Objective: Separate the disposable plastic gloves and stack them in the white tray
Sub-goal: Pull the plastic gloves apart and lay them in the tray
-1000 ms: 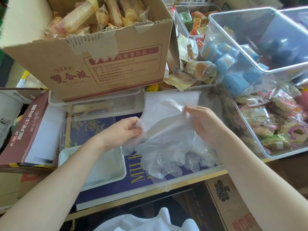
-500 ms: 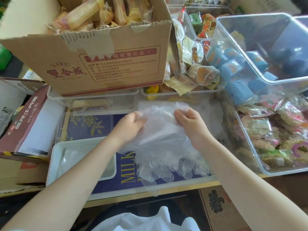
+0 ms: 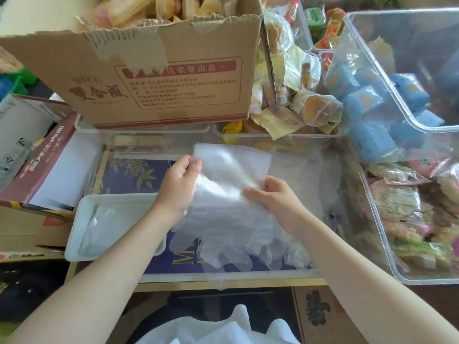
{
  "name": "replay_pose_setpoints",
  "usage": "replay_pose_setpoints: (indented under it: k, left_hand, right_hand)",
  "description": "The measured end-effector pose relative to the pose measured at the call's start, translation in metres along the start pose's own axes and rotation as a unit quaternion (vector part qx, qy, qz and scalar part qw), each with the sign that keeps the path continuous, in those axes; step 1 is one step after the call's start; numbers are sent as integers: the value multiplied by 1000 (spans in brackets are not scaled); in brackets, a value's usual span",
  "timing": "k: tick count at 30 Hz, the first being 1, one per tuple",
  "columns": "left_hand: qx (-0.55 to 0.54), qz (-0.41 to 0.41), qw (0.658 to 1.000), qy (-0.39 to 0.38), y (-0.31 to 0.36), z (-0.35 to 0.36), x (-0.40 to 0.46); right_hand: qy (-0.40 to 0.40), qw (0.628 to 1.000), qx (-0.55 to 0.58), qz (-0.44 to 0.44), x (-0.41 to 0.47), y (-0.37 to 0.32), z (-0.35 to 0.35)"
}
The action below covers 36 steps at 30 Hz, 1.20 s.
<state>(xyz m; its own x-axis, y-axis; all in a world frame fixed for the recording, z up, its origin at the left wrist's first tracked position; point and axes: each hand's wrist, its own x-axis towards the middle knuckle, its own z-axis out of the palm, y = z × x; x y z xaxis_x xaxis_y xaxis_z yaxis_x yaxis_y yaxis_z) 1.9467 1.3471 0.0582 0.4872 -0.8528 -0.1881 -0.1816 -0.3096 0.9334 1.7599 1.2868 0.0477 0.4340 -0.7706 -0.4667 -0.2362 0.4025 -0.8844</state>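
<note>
Left hand (image 3: pixel 177 188) and right hand (image 3: pixel 273 199) pinch blurred, overlapping gloves (image 3: pixel 231 219).

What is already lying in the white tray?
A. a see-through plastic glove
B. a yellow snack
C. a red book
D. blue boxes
A: a see-through plastic glove lies flat inside the white tray, while the left hand and right hand hold the bunch of gloves beside it.

Bare forearms, no sleeves; white garment (image 3: pixel 216 328) at the torso.
</note>
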Motion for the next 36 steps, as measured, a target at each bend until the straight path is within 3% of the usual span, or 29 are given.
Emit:
replay_pose_setpoints:
  k: [8,10,12,15,18,21,23,28,36]
  left_hand:
    - [4,-34,993,111,-16,-23,3]
    - [7,-37,991,130,-20,-29,5]
    - [13,-37,991,127,-23,-32,5]
    - [26,-36,994,100,-29,-33,9]
    - [48,-22,996,75,-30,-29,12]
    - [94,-5,995,46,-30,-25,13]
    - [124,2,992,29,-32,-24,14]
    - [177,45,983,27,-34,-22,14]
    - [179,51,982,28,-28,-25,14]
  right_hand:
    - [-197,973,-91,76,4,16,-7]
    - [-156,971,-160,86,17,26,-11]
    - [-35,958,-275,68,37,43,-21]
    - [119,896,-426,46,63,62,-47]
    - [153,847,-500,93,76,71,-64]
    - [173,836,-500,147,82,80,-70]
    - [198,835,-495,137,83,83,-72]
    - [263,880,-388,82,79,81,-78]
    - [293,841,-453,31,58,60,-83]
